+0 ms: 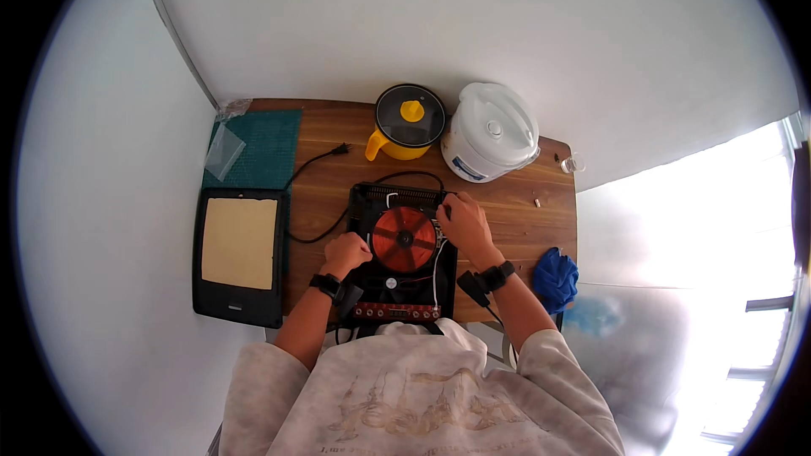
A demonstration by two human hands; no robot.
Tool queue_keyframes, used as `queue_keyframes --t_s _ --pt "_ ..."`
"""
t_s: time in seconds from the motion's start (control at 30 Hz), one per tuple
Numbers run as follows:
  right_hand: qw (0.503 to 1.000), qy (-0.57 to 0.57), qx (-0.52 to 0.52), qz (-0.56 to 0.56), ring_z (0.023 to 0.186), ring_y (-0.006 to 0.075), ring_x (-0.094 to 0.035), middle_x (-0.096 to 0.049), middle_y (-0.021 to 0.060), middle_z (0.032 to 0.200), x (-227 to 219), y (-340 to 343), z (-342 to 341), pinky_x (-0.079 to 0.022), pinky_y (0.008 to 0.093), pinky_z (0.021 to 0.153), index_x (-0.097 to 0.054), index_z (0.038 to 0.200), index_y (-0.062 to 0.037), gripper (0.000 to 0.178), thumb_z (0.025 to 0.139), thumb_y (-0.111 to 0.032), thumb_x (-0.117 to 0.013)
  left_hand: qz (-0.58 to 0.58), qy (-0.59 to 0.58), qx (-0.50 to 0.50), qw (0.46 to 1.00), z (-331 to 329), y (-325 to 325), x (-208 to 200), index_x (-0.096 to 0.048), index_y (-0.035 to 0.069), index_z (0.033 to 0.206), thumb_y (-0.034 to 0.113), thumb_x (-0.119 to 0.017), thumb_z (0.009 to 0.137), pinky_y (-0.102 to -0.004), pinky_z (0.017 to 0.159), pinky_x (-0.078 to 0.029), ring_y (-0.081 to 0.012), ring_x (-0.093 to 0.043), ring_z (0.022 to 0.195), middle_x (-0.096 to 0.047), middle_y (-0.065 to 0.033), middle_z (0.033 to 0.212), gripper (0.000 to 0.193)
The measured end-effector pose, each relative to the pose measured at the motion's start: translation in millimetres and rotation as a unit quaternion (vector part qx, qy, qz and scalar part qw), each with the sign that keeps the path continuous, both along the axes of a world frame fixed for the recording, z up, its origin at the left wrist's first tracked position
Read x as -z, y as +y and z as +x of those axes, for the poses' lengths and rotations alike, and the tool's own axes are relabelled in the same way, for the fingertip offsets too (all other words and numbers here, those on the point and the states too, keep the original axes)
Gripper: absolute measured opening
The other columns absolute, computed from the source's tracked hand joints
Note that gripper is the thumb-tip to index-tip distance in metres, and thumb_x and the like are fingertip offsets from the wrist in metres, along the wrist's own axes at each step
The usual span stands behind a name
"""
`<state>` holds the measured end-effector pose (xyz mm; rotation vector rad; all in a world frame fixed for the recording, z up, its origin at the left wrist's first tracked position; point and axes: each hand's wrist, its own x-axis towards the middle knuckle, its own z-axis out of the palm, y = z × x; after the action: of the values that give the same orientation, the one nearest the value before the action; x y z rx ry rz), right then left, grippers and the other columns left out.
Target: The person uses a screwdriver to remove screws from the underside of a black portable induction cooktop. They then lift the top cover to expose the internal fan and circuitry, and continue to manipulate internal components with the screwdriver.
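Note:
An opened induction cooktop lies before me, its black lower housing (pixel 411 290) showing the inside. A round copper coil (pixel 393 247) with dark radial bars sits in the middle. Along the near edge runs a red control board (pixel 380 312). My left hand (pixel 347 252) is closed at the coil's left side; what its fingers hold, if anything, is hidden. My right hand (pixel 466 221) is closed over the housing's upper right, beside the coil and the parts there. Something dark shows at its fingertips, too small to name. A white wire (pixel 435 279) runs down the coil's right side.
Left lies the detached cover (pixel 239 243) on a green cutting mat (pixel 262 139). A black power cord (pixel 308 239) curves between cover and housing. Behind stand a yellow pot (pixel 404 150) and a white rice cooker (pixel 492 131). A blue cloth (pixel 555 280) and small glass jar (pixel 573 163) are right.

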<state>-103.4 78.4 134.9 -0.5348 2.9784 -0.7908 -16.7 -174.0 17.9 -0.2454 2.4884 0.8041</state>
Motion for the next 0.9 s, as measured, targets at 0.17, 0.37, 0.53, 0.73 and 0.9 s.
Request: queue_keyframes --t_s 0.17,0.37,0.53,0.73,0.9 --pt "0.999 0.012 0.003 0.039 0.080 0.0404 -0.062 -0.061 0.0176 0.090 5.1 -1.8 -0.6 -0.051 0.0489 0.070 -0.061 0.085 -0.0039 0.012 0.085 -0.015 -0.065 -0.003 0.007 -0.006 1.000 0.0 -0.4 -2.7 -0.081 0.023 0.082 0.032 -0.078 0.069 -0.0430 0.078 -0.059 -0.0324 -0.072 0.086 -0.076 -0.0064 0.087 0.016" --pt "1.000 0.029 -0.010 0.001 0.081 0.0408 -0.062 -0.059 0.0164 0.093 6.3 0.2 4.2 -0.052 0.0500 0.070 -0.061 0.089 -0.0046 0.013 0.083 -0.014 -0.068 0.001 0.016 -0.019 1.000 0.4 0.6 7.1 -0.081 0.023 0.081 0.032 -0.078 0.069 -0.0429 0.077 -0.059 -0.0323 -0.072 0.085 -0.075 -0.0069 0.085 0.015" --pt "1.000 0.003 0.005 -0.018 0.085 0.0400 -0.063 -0.057 0.0167 0.092 0.5 -4.4 1.5 -0.053 0.0492 0.074 -0.058 0.093 -0.0039 0.017 0.083 -0.011 -0.070 -0.004 0.035 -0.010 0.999 3.8 0.6 7.1 -0.081 0.022 0.079 0.031 -0.078 0.069 -0.0432 0.076 -0.059 -0.0324 -0.072 0.083 -0.075 -0.0068 0.085 0.013" --pt "0.997 -0.024 0.033 0.073 0.079 0.0438 -0.065 -0.066 0.0221 0.084 -4.7 -19.7 2.0 -0.053 0.0527 0.071 -0.060 0.092 -0.0019 0.021 0.091 -0.023 -0.063 0.013 0.027 -0.014 0.999 -0.2 -1.7 1.4 -0.081 0.023 0.080 0.030 -0.078 0.069 -0.0443 0.076 -0.059 -0.0328 -0.072 0.084 -0.075 -0.0069 0.084 0.013" --pt "0.988 -0.027 0.028 0.149 0.074 0.0476 -0.067 -0.068 0.0271 0.079 2.6 -12.1 -18.4 -0.055 0.0547 0.069 -0.059 0.092 -0.0009 0.021 0.093 -0.022 -0.058 0.007 0.019 -0.010 1.000 2.0 -0.4 3.0 -0.081 0.022 0.081 0.029 -0.078 0.070 -0.0435 0.077 -0.059 -0.0322 -0.072 0.085 -0.075 -0.0063 0.085 0.014"
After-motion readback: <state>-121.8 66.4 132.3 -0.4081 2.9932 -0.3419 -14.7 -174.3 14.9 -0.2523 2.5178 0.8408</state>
